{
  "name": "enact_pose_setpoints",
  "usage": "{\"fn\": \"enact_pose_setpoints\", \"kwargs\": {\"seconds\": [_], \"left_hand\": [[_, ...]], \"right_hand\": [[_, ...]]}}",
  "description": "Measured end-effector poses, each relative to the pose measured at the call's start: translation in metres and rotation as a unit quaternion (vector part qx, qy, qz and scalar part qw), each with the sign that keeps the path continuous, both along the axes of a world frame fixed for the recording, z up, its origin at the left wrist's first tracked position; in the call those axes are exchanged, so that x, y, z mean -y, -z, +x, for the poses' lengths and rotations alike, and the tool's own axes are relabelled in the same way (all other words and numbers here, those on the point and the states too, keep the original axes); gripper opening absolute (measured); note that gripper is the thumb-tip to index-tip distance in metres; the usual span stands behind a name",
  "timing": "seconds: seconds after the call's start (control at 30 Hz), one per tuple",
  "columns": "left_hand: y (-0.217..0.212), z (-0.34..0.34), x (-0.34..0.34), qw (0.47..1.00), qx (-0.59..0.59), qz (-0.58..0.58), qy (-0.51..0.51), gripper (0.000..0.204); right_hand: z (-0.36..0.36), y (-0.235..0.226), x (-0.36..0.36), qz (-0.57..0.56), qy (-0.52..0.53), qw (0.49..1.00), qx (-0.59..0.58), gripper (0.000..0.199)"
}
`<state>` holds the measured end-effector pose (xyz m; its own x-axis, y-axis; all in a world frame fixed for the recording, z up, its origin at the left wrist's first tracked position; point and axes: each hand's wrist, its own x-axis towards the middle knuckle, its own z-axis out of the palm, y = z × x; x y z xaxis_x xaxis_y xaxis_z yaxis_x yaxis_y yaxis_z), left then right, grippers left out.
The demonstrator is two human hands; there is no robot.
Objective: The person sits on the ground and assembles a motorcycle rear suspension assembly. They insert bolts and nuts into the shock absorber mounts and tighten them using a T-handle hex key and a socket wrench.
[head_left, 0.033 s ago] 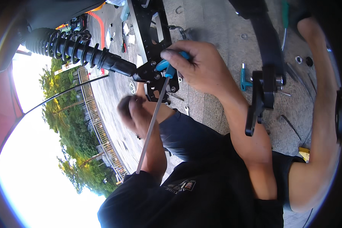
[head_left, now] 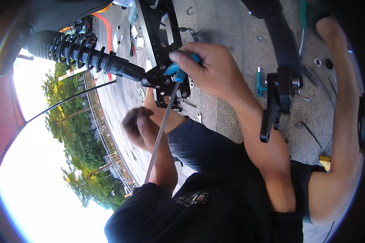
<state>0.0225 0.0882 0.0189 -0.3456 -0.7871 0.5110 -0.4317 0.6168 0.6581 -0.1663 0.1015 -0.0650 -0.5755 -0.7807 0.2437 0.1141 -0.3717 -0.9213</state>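
Grey paving (head_left: pixel 227 24) lies scattered with small tools: one blue-handled key (head_left: pixel 259 81) and two loose washers (near the upper right edge). One hand (head_left: pixel 209 67) grips a blue-handled hex key (head_left: pixel 166 109) against the black bracket (head_left: pixel 160 44) beside the coil shock (head_left: pixel 77 52). Which of the hands it is, and the other's grip, I cannot tell.

Grips the blue handle (head_left: pixel 175 69) with the right hand (head_left: pixel 213 69), fingers (head_left: pixel 186 56) curled over it, bare forearm slanting away below and right of that handle. Holds the left hand (head_left: pixel 140 125) below-left of the handle, shadowed and blurred, finger pose unreadable.
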Motion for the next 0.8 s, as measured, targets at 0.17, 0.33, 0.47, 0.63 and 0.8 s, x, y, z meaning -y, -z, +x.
{"fn": "enact_pose_setpoints", "kwargs": {"seconds": [0.17, 0.33, 0.47, 0.63, 0.8], "left_hand": [[-0.035, -0.04, -0.027, 0.975, -0.021, -0.144, 0.168, 0.053], [-0.067, -0.11, 0.033, 0.981, 0.016, -0.159, 0.106, 0.051], [-0.061, -0.142, 0.075, 0.985, 0.099, -0.113, 0.09, 0.048], [-0.056, -0.162, 0.1, 0.825, 0.298, -0.481, -0.009, 0.09], [-0.038, -0.17, 0.112, 0.839, 0.407, -0.362, 0.007, 0.058]], "right_hand": [[0.007, 0.003, 0.004, -0.001, 0.1, 0.994, -0.049, 0.03], [0.007, 0.006, 0.002, -0.081, 0.096, 0.99, -0.07, 0.027], [0.011, 0.007, 0.006, -0.172, 0.036, 0.984, 0.03, 0.031], [-0.002, 0.02, 0.021, -0.165, -0.137, 0.967, 0.137, 0.041], [-0.019, 0.032, 0.045, -0.197, -0.241, 0.91, 0.275, 0.053]]}}
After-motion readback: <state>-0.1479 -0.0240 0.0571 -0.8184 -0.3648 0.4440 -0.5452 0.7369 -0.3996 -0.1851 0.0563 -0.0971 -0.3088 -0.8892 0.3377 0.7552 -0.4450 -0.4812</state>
